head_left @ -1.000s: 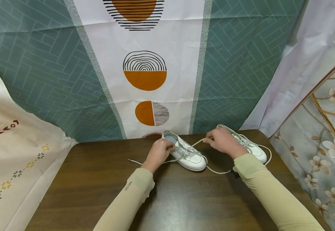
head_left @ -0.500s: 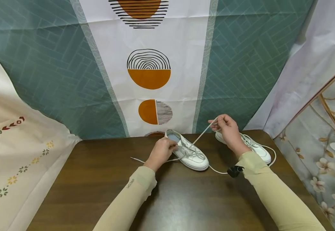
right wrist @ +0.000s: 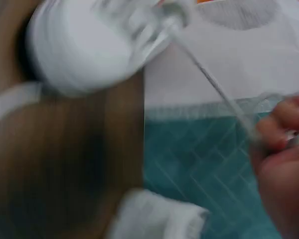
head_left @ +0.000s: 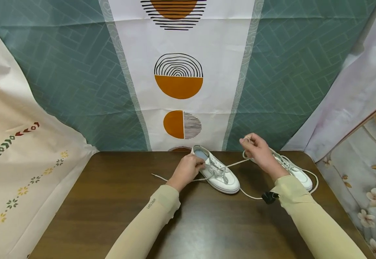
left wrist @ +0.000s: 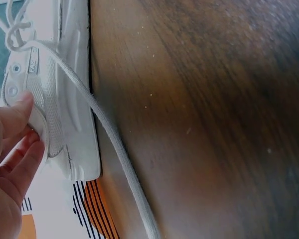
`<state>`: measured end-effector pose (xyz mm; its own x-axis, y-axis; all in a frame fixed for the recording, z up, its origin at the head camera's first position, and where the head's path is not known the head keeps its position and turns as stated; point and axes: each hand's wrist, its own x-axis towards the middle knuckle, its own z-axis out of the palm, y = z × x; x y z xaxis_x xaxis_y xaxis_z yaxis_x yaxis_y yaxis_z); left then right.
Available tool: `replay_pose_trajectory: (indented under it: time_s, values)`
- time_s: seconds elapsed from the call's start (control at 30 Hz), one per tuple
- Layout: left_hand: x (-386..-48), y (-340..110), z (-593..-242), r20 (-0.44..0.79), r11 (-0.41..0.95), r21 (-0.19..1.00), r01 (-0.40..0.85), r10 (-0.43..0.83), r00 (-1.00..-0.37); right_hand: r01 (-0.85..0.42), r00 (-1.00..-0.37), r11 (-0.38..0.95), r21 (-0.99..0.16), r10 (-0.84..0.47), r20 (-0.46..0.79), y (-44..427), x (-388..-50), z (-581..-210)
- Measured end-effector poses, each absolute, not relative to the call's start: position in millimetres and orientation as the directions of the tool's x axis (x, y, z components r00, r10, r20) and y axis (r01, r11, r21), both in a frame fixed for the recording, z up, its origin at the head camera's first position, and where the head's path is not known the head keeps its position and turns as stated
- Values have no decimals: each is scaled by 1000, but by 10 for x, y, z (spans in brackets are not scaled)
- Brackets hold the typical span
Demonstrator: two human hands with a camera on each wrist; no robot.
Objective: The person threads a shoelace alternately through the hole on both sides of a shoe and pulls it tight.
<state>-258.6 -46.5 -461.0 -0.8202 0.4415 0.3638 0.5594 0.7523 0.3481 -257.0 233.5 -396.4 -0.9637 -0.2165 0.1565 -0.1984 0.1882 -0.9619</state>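
A white sneaker (head_left: 225, 181) sits on the brown table, toe toward the front right. My left hand (head_left: 187, 171) pinches the tongue (left wrist: 39, 122) of this sneaker between thumb and fingers. My right hand (head_left: 257, 151) is raised to the sneaker's right and grips a white shoelace (head_left: 238, 163), which runs taut from the sneaker's eyelets. In the right wrist view the shoelace (right wrist: 214, 82) rises to my curled fingers; the picture is blurred. Another lace end (left wrist: 114, 139) trails across the table on the left side, passing beneath my left wrist.
A second white sneaker (head_left: 299, 176) with loose laces stands at the right, partly behind my right hand. A patterned cloth (head_left: 178, 72) hangs along the table's back edge. A black wrist device (head_left: 270, 197) sits at my right cuff. Brown tabletop (head_left: 110, 201) extends left and front.
My right hand rose with the lace, then lowered slightly and drew it rightward. The loop on the near sneaker has grown smaller. My left hand keeps its place; the head view has shifted.
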Motion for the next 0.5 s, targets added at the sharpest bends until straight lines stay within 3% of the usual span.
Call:
replay_pose_trajectory:
  time_s: [0.07,0.13,0.2,0.27,0.37,0.5]
  values:
    - [-2589,-454,-4612,361,754,348,557,441,-822,-279,-950,545,-791,-277,144,2332,-2547,-4000]
    - [-2597,-449,-4617,359,764,338,550,436,-825,-370,-923,761,-533,-366,118,2316,-2532,-4039]
    - [-2606,-448,-4621,359,772,329,544,431,-828,-444,-893,831,-335,-440,93,2297,-2528,-4076]
    - [-2611,-446,-4624,361,771,328,545,431,-827,-474,-880,847,-241,-469,82,2295,-2535,-4105]
    - [-2617,-437,-4634,360,763,335,553,439,-823,-421,-906,851,-313,-412,97,2321,-2546,-4114]
    - [-2626,-430,-4648,366,760,334,558,442,-819,-308,-951,792,-528,-240,195,2365,-2573,-4061]
